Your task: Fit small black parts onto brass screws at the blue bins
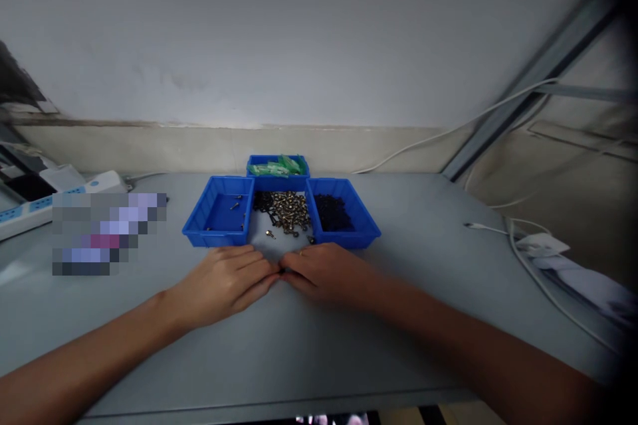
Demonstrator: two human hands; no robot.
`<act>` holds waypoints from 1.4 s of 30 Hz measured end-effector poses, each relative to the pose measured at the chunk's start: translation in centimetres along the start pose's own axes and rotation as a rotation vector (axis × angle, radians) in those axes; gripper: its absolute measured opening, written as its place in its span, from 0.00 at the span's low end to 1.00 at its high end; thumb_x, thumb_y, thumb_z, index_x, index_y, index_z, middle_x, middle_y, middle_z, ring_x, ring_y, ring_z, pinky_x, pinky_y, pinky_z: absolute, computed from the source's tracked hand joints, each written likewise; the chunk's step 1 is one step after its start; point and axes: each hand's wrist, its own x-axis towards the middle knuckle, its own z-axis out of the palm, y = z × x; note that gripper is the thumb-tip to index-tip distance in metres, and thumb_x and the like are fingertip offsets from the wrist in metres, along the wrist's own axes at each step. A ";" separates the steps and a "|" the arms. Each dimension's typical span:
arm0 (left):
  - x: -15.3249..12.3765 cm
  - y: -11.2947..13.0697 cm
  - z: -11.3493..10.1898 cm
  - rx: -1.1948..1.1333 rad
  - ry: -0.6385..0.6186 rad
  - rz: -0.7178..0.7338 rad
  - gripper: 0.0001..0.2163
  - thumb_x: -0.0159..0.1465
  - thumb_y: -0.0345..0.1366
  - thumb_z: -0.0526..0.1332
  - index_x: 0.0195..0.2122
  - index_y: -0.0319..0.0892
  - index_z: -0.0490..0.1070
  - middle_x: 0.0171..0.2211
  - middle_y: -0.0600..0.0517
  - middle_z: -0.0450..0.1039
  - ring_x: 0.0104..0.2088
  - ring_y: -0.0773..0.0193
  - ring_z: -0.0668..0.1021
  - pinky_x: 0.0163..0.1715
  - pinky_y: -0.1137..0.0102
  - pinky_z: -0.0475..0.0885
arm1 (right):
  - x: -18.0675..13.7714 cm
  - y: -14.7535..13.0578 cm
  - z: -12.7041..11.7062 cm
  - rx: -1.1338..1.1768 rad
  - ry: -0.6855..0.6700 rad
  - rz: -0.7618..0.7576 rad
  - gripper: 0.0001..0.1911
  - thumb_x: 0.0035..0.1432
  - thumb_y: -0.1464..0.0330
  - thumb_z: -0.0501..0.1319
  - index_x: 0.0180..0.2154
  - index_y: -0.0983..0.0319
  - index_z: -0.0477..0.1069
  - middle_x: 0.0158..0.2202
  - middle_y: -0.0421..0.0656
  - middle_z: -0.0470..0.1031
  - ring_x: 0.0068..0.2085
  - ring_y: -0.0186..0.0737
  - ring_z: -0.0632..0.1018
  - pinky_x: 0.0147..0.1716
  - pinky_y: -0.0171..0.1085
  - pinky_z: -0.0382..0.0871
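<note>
My left hand point(226, 282) and my right hand point(329, 272) meet fingertip to fingertip just in front of the blue bins. Both are closed in a pinch around a tiny dark piece, mostly hidden by the fingers. Beyond them lies a heap of small brass-coloured, screw-like metal parts point(289, 209), with black pieces at its left side. One loose brass part point(270, 234) rests apart, nearer my hands. The left blue bin point(192, 229) holds a few similar metal parts point(235, 205). In the right blue bin point(366, 226) is a mass of small black pieces point(331, 212).
A third blue bin point(276, 180) with green plastic packets point(279, 166) stands behind the heap. At left are a white power strip point(30, 212) and a pixelated object point(109, 232). White cables point(538, 292) trail at right beside a metal post point(498, 113). A wall backs the grey table point(299, 358).
</note>
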 end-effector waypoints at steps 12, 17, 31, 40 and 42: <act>-0.2 -0.1 -0.1 0.011 0.021 0.054 0.11 0.65 0.33 0.48 0.28 0.38 0.66 0.24 0.53 0.65 0.26 0.68 0.67 0.28 0.72 0.64 | 0.0 0.0 0.1 0.008 -0.009 -0.003 0.10 0.58 0.66 0.49 0.29 0.61 0.66 0.23 0.39 0.70 0.23 0.33 0.69 0.21 0.34 0.54; -0.1 -0.2 0.0 0.025 0.007 0.002 0.11 0.65 0.33 0.49 0.30 0.38 0.68 0.25 0.52 0.65 0.27 0.67 0.69 0.28 0.71 0.65 | -0.1 0.1 0.2 -0.003 -0.006 0.018 0.10 0.59 0.67 0.49 0.29 0.62 0.65 0.25 0.39 0.71 0.24 0.32 0.70 0.22 0.33 0.54; 0.0 -0.5 0.2 0.022 -0.129 -0.083 0.12 0.65 0.35 0.47 0.29 0.40 0.66 0.24 0.53 0.67 0.26 0.66 0.70 0.27 0.71 0.64 | -0.2 -0.1 -0.3 0.061 0.029 -0.023 0.10 0.59 0.64 0.48 0.33 0.61 0.65 0.27 0.39 0.72 0.27 0.34 0.72 0.24 0.33 0.56; 0.1 -0.2 0.1 0.017 -0.128 -0.123 0.10 0.64 0.35 0.48 0.29 0.40 0.64 0.24 0.53 0.66 0.26 0.67 0.70 0.26 0.72 0.63 | -0.1 -0.1 -0.5 0.043 0.039 0.034 0.09 0.59 0.65 0.48 0.32 0.61 0.65 0.27 0.39 0.71 0.28 0.35 0.72 0.26 0.33 0.58; 0.2 -0.1 0.0 0.028 -0.108 -0.167 0.10 0.63 0.34 0.48 0.29 0.40 0.64 0.24 0.53 0.66 0.25 0.67 0.70 0.25 0.72 0.63 | -0.1 0.0 -0.5 0.024 0.028 0.071 0.10 0.59 0.66 0.48 0.31 0.61 0.65 0.27 0.39 0.71 0.28 0.34 0.71 0.25 0.33 0.57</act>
